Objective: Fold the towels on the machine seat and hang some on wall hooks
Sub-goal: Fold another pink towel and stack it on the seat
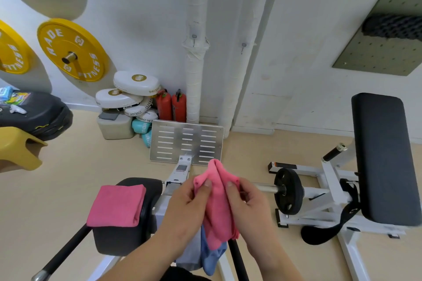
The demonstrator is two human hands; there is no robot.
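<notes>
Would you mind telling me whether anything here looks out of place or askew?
Slightly: the folded pink towel overhangs the black pad's left edge, and a blue towel hangs crumpled below the hands. Nothing looks spilled or damaged.

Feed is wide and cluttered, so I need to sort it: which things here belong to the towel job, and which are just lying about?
Job: pink towel held by left hand and right hand; folded pink towel on black seat pad; blue towel; wall hooks.

Lying about: yellow weight plate, boxing pads, fire extinguishers.
</notes>
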